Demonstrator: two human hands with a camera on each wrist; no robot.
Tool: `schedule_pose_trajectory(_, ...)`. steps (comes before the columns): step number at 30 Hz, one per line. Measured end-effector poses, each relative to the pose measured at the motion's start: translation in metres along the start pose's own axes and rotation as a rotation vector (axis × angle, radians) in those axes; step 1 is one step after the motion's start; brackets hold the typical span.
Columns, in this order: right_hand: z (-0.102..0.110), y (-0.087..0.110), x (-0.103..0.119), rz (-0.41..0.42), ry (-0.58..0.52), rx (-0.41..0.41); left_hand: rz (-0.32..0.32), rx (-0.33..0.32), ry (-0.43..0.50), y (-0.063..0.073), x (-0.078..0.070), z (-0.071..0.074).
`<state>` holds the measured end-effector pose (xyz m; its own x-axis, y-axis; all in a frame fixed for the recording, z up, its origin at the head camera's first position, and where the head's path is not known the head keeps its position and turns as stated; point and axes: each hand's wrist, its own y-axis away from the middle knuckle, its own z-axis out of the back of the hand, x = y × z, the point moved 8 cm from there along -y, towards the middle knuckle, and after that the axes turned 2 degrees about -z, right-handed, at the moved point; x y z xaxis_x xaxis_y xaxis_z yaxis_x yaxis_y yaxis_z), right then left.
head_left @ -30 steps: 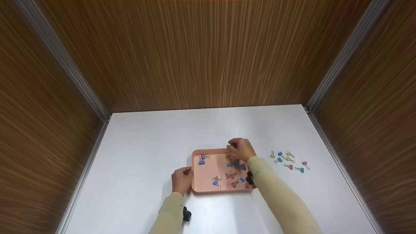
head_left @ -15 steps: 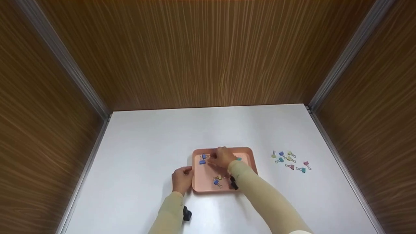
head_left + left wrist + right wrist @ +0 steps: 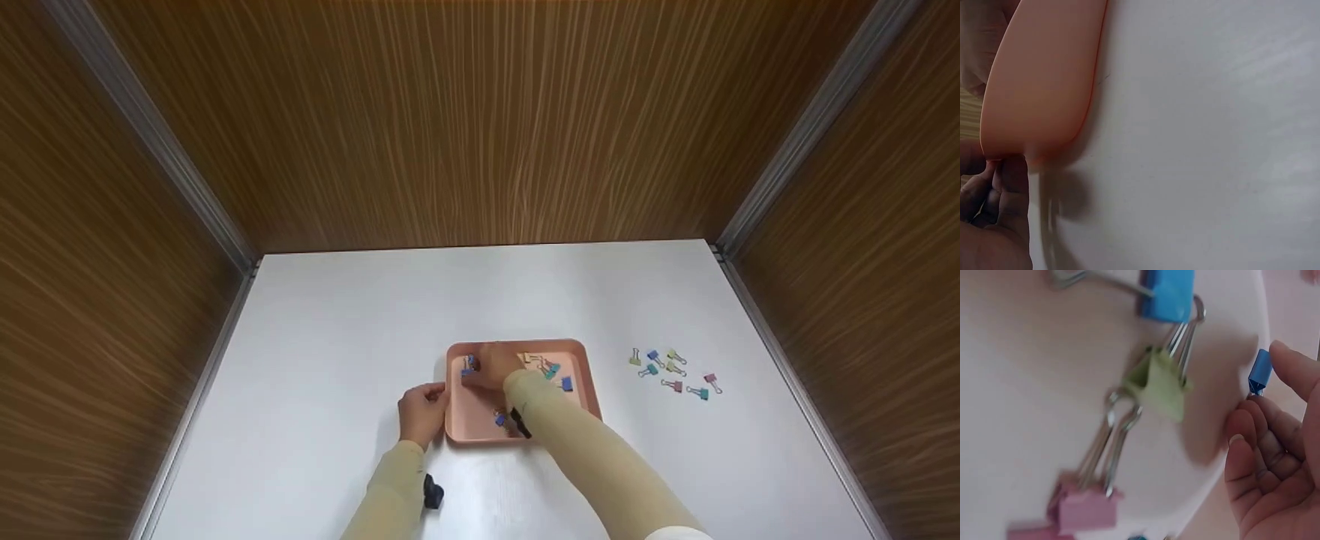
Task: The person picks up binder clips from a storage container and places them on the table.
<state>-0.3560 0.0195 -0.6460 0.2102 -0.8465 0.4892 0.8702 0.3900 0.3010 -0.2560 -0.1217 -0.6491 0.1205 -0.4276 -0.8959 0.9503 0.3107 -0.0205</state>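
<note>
My left hand (image 3: 421, 414) pinches the left rim of a pink tray (image 3: 465, 433); in the left wrist view its fingers (image 3: 1013, 185) meet the tray's wall. My right hand (image 3: 495, 365) is inside the tray at the upper left. In the right wrist view its thumb and curled fingers pinch a small blue binder clip (image 3: 1261, 371). A larger-looking blue clip (image 3: 1168, 295), a yellow-green clip (image 3: 1159, 385) and a pink clip (image 3: 1086, 509) lie nearer that camera. In the head view, a teal clip (image 3: 552, 371) and another blue clip (image 3: 566, 384) lie at the tray's right; my forearm hides others.
Several loose binder clips in yellow, blue, teal and pink lie on the white table (image 3: 337, 322) right of the tray, among them a pink clip (image 3: 711, 379). Wood-patterned panels (image 3: 480, 127) close in the back and both sides.
My right hand has moved from above the tray's far rim down and left to the blue clips inside. The left hand stays on the tray's left rim.
</note>
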Motion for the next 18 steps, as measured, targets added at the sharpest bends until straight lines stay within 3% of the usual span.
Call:
schedule_pose_trajectory(11,-0.001,-0.006,0.017,0.117,0.153,-0.138,0.009,-0.002,-0.012,0.0,0.002,-0.003)
schedule_pose_trajectory(18,-0.003,-0.005,0.016,0.097,0.138,-0.107,0.025,0.003,0.004,0.0,0.003,-0.002)
